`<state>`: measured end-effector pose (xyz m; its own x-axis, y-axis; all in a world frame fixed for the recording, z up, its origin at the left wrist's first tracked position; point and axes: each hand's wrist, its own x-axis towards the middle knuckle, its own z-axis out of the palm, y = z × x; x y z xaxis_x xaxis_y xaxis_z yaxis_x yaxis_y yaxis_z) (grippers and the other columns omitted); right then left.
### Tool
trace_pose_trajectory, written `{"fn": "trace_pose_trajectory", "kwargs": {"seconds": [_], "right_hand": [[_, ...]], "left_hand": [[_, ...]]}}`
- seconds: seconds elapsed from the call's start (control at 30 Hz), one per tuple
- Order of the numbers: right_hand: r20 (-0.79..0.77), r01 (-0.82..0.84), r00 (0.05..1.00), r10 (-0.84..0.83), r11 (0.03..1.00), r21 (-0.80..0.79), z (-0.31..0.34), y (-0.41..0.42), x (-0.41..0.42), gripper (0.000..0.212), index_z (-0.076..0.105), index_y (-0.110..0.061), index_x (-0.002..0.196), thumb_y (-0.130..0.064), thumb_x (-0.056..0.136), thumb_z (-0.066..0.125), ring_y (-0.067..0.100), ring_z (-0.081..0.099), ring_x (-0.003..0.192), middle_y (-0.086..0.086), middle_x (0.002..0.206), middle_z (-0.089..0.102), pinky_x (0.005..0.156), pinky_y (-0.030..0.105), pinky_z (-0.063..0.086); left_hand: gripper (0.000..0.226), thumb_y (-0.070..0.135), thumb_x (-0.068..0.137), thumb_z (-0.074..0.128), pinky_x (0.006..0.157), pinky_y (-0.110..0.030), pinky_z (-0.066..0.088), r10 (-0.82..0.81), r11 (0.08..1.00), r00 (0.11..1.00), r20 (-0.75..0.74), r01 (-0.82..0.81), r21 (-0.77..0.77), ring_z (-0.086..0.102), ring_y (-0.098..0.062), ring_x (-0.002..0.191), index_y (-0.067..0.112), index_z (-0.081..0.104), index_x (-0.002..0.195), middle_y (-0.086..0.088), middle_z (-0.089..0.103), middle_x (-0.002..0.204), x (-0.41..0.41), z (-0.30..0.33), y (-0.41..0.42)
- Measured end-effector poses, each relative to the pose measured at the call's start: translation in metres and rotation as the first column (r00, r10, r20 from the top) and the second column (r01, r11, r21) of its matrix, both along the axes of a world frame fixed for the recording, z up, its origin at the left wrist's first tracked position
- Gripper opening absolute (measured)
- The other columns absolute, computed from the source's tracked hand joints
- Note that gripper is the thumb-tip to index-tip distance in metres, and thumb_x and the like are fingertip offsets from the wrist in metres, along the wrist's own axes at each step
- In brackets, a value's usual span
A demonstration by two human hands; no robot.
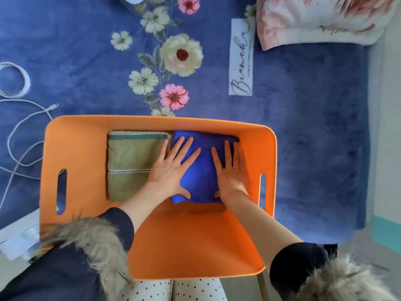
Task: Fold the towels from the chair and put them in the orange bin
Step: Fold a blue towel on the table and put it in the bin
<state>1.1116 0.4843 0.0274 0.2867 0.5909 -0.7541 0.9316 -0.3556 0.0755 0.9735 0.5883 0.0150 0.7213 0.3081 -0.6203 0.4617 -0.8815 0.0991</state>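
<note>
An orange bin (86, 148) sits on the bed in front of me. Inside it, at the far side, a folded olive-green towel (128, 164) with a green stripe lies on the left. A folded blue towel (201, 177) lies beside it on the right, touching it. My left hand (171, 168) presses flat on the blue towel's left part, its outer fingers over the green towel's edge. On the blue towel's right part, my right hand (231, 170) lies flat with straight fingers. No chair with towels is in view.
A blue floral blanket (86, 51) covers the bed. White cables (19, 127) lie to the left of the bin. A pink-patterned pillow (321, 16) sits at the far right. White paper (17, 237) lies at the near left. The bed's edge runs along the right.
</note>
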Motion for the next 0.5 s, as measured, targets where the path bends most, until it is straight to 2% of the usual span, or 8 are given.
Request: {"fn": "trace_pose_trajectory", "kwargs": {"seconds": [0.17, 0.23, 0.33, 0.43, 0.5], "right_hand": [[0.045, -0.023, 0.999, 0.026, 0.998, -0.058, -0.011, 0.004, 0.000, 0.130, -0.039, -0.014, 0.131, -0.042, 0.074, 0.075, 0.040, -0.032, 0.133, 0.020, 0.149, -0.032, 0.107, 0.050, -0.019], [0.049, -0.035, 0.998, 0.038, 0.997, -0.061, -0.006, 0.005, -0.002, 0.129, -0.036, -0.014, 0.136, -0.043, 0.074, 0.074, 0.040, -0.034, 0.131, 0.020, 0.149, -0.032, 0.107, 0.050, -0.019], [0.007, -0.025, 1.000, 0.026, 0.999, -0.031, 0.011, 0.005, -0.001, 0.121, -0.027, -0.016, 0.143, -0.040, 0.078, 0.072, 0.039, -0.026, 0.138, 0.019, 0.151, -0.029, 0.109, 0.047, -0.018], [-0.127, 0.081, 0.989, -0.076, 0.996, 0.035, 0.041, 0.005, 0.000, 0.111, -0.016, -0.018, 0.147, -0.039, 0.080, 0.069, 0.034, -0.019, 0.142, 0.015, 0.154, -0.021, 0.115, 0.042, -0.008], [-0.167, 0.150, 0.978, -0.129, 0.981, 0.123, 0.066, 0.003, -0.005, 0.101, -0.010, -0.018, 0.149, -0.038, 0.084, 0.064, 0.030, -0.011, 0.145, 0.012, 0.157, -0.011, 0.117, 0.041, 0.002]], "left_hand": [[0.131, 0.080, 0.058, 0.057, 0.109, -0.055, -0.015, 0.011, 1.000, 0.999, -0.040, -0.012, -0.024, -0.043, -0.025, 0.125, 0.024, -0.035, 0.132, -0.007, -0.052, 0.130, 0.003, -0.005, 0.002], [0.130, 0.079, 0.059, 0.057, 0.108, -0.056, -0.015, -0.007, 1.000, 0.999, -0.047, 0.006, -0.014, -0.041, -0.025, 0.126, 0.024, -0.034, 0.133, -0.008, -0.049, 0.134, 0.004, 0.001, 0.002], [0.121, 0.077, 0.065, 0.054, 0.107, -0.058, -0.016, -0.027, 1.000, 0.999, -0.028, 0.028, 0.001, -0.037, -0.025, 0.127, 0.025, -0.031, 0.134, -0.008, -0.040, 0.139, 0.004, 0.016, 0.005], [0.111, 0.068, 0.072, 0.057, 0.110, -0.054, -0.012, 0.005, 1.000, 0.996, 0.093, -0.003, -0.020, -0.033, -0.026, 0.130, 0.025, -0.020, 0.139, -0.006, -0.032, 0.143, -0.004, 0.042, 0.008], [0.102, 0.059, 0.075, 0.063, 0.113, -0.050, -0.005, 0.063, 0.998, 0.969, 0.238, -0.058, -0.029, -0.022, -0.029, 0.136, 0.023, 0.001, 0.147, -0.009, -0.017, 0.151, -0.012, 0.062, 0.009]]}}
